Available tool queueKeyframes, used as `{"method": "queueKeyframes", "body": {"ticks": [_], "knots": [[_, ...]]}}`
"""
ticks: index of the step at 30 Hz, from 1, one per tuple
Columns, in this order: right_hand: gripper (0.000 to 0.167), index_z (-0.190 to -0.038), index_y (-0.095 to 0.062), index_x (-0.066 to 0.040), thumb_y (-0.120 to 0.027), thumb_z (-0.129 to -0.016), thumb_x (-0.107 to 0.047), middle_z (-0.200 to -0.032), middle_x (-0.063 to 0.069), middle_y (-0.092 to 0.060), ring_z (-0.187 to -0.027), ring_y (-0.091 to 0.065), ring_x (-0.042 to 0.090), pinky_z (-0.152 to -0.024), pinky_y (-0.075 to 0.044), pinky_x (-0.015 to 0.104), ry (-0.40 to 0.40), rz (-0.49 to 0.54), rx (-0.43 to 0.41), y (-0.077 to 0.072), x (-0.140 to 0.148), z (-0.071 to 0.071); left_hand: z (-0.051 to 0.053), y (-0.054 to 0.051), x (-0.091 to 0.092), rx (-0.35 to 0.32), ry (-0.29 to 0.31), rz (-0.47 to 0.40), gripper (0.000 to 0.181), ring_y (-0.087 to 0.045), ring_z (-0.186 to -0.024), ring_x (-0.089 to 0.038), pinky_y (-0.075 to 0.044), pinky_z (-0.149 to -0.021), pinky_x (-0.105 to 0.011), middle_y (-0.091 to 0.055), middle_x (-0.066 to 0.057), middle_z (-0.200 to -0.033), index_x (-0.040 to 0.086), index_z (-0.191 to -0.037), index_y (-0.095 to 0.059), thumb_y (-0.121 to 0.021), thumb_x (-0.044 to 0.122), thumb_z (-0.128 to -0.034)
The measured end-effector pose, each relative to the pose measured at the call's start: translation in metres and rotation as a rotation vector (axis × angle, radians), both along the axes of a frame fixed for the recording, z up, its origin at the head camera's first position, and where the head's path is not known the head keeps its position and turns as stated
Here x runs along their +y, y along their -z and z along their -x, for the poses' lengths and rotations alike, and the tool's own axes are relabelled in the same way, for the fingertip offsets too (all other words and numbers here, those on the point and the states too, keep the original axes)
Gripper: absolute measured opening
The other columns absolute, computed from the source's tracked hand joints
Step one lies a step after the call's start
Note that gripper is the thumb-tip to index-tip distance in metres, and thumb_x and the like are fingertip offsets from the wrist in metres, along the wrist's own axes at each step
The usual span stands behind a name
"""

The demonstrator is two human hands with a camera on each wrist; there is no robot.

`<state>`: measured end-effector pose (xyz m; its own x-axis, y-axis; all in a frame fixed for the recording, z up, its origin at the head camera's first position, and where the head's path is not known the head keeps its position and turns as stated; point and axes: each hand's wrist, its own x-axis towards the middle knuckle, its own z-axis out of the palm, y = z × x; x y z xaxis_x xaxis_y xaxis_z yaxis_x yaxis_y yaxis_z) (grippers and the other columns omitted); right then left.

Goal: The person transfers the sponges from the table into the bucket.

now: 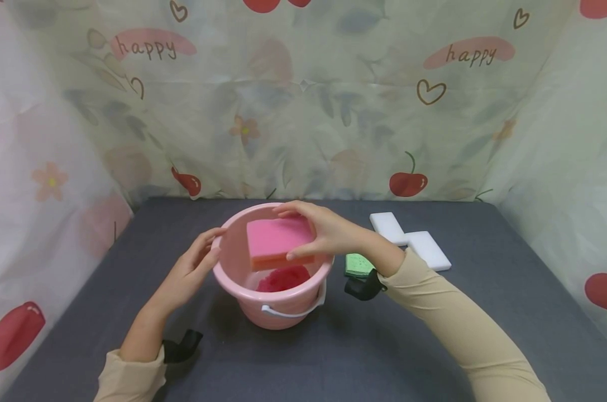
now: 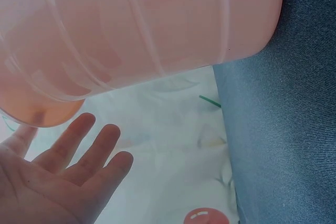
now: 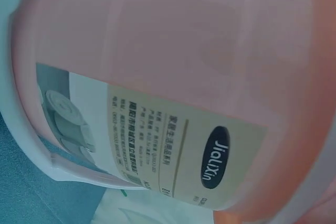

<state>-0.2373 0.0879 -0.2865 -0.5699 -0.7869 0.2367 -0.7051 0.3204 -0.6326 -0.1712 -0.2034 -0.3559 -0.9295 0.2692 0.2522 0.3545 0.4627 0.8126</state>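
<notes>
A pink bucket (image 1: 233,282) with a white handle stands on the dark table. My right hand (image 1: 333,229) grips a thick sponge (image 1: 278,237), pink above and orange along its lower edge, at the bucket's mouth. Below it a crumpled red thing (image 1: 283,278) lies inside the bucket; its kind is unclear. At the bucket's left rim is my left hand (image 1: 195,268). In the left wrist view its fingers (image 2: 100,148) are spread and loosely extended beside the bucket wall (image 2: 173,19). The right wrist view is filled by the bucket's labelled side (image 3: 173,35), and the sponge's hold is hidden there.
Right of the bucket, a green sponge (image 1: 357,264) is partly covered by the right forearm. Two white blocks (image 1: 387,228) lie beyond it, touching or nearly so. A patterned curtain (image 1: 303,139) rises behind the table (image 1: 303,363) and along both sides.
</notes>
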Motion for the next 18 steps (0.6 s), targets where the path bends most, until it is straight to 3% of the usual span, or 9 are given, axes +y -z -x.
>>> {"method": "queueKeyframes", "body": {"ticks": [7, 18], "knots": [[0.073, -0.135, -0.043, -0.008, -0.079, -0.073, -0.023, -0.132, 0.004, -0.054, -0.116, -0.051, 0.016, -0.09, -0.049, 0.03, -0.008, -0.022, -0.001, 0.0026, -0.0024, 0.0036, 0.0, -0.0003, 0.0005, -0.009, 0.003, -0.012, 0.044, -0.047, -0.124, -0.036, -0.042, -0.096, -0.056, -0.044, -0.017, -0.14, 0.016, -0.141, -0.033, -0.043, 0.023, -0.0989], [0.073, -0.135, -0.042, -0.008, -0.079, -0.074, -0.021, -0.132, 0.005, -0.053, -0.116, -0.051, 0.017, -0.089, -0.049, 0.027, -0.022, -0.036, -0.018, 0.0065, -0.0063, 0.0064, -0.0003, -0.0006, 0.0005, 0.003, 0.001, 0.004, 0.043, -0.049, -0.123, -0.033, -0.044, -0.095, -0.052, -0.044, -0.017, -0.139, 0.016, -0.141, -0.033, -0.042, 0.022, -0.099]]}}
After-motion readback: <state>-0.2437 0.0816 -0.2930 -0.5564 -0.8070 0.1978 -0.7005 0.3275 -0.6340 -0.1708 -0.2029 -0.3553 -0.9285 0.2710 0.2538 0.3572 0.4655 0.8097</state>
